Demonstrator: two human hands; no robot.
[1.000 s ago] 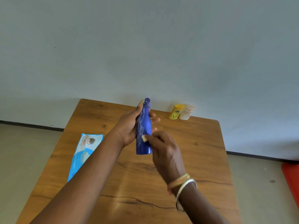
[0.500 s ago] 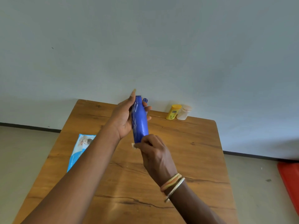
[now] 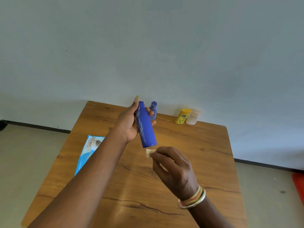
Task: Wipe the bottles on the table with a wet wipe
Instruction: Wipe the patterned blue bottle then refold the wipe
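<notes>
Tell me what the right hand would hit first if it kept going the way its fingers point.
Probably the base of the blue bottle; the right hand, pinching the wipe, points there, though depth is unclear.

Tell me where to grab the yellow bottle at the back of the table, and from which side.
Grip the yellow bottle around its body below the cap, coming from its left or front. It stands tilted, and the pale bottle sits close against its right, so that side is blocked.
</notes>
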